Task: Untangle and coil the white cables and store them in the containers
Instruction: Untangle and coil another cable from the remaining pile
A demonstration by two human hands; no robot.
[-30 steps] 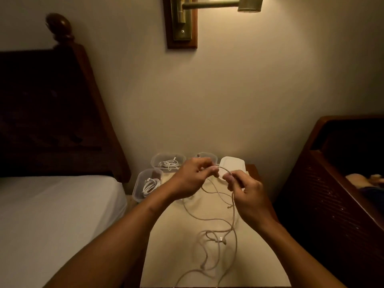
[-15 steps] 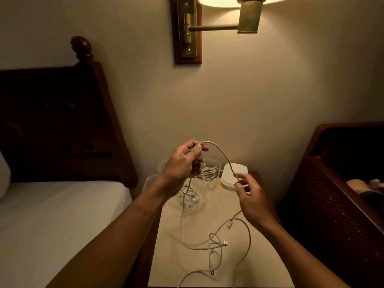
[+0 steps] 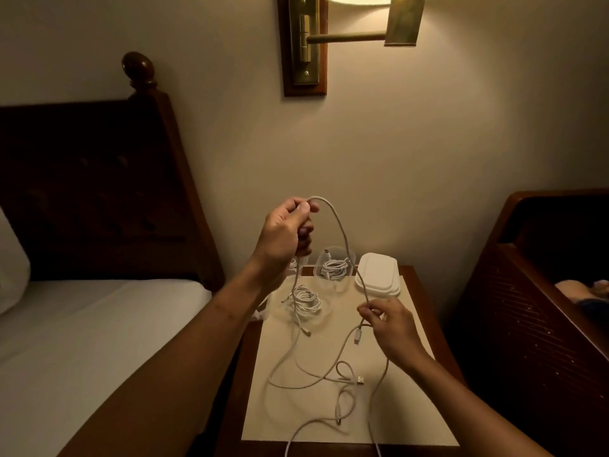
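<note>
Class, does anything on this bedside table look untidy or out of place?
The tangled white cable sprawls across the cream table mat, trailing off its front edge, while the left hand and right hand pinch one raised stretch.

White cable (image 3: pixel 342 245), white lids (image 3: pixel 379 275), cream mat (image 3: pixel 329 420), dark brown nightstand (image 3: pixel 418 291).

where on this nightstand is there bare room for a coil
The mat's near left corner, below the loose cable loop, is bare. So is a strip between the coiled cable and the right hand. Crowded: containers and lid at the back, and the middle where that cable sprawls.
</note>
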